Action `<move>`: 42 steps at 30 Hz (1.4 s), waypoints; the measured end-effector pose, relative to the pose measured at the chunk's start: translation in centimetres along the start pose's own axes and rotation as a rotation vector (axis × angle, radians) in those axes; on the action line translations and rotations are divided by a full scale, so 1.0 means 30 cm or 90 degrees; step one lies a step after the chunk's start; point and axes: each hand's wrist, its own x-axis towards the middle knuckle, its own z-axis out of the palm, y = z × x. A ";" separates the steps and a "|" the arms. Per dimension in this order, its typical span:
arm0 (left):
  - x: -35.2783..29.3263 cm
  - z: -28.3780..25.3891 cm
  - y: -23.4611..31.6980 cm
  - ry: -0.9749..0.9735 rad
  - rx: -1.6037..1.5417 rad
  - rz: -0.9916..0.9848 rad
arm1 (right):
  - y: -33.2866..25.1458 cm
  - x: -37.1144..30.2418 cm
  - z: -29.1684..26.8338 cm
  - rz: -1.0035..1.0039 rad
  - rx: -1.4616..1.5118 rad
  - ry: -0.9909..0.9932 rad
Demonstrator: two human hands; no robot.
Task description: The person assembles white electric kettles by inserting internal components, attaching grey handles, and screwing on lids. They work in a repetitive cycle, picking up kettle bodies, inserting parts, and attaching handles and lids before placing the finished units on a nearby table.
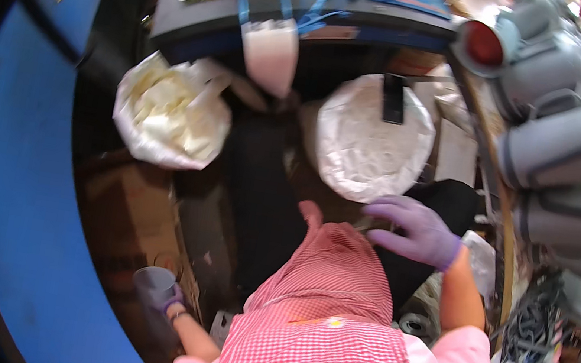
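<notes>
Gray container (pixel 153 283) in my grasp, I hold it low on my left, beside brown cardboard (pixel 131 214), its round mouth turned upward. My left hand (pixel 172 300), gloved in purple, is closed at the container's right side; most of its fingers are hidden and blurred, and I cannot tell whether they are spread or pressed together around it. My right hand (pixel 424 235), in a matching glove, reaches across at the other side with its fingers extended and the thumb set apart from them, just beside the near edge of a round bin lined in white (pixel 356 142); whether it touches the lining I cannot tell. A black phone-like object (pixel 393 99) lies over the bin's far rim. To the left, a white bag (pixel 132 145) holds pale yellow pieces (pixel 170 107). Between the two, a pale pouch (pixel 272 51) with blue ties hangs at the edge of a dark workbench (pixel 373 30). Gray pitchers (pixel 562 147) crowd the right side above a tangle of gray strips (pixel 533 327), and a blue panel (pixel 27 187) curves along the left. A red-and-white checked apron (pixel 341 272) covers my front.
</notes>
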 end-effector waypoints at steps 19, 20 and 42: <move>-1.378 0.464 -0.952 -1.406 0.600 -0.426 | 0.076 -0.225 0.099 0.017 0.313 0.117; -1.460 0.454 -0.984 -1.446 0.630 -0.426 | 0.058 -0.254 0.032 0.036 0.271 0.030; -1.779 0.314 -1.214 -1.592 1.060 -0.441 | -0.010 -0.146 -0.310 -0.351 0.001 0.302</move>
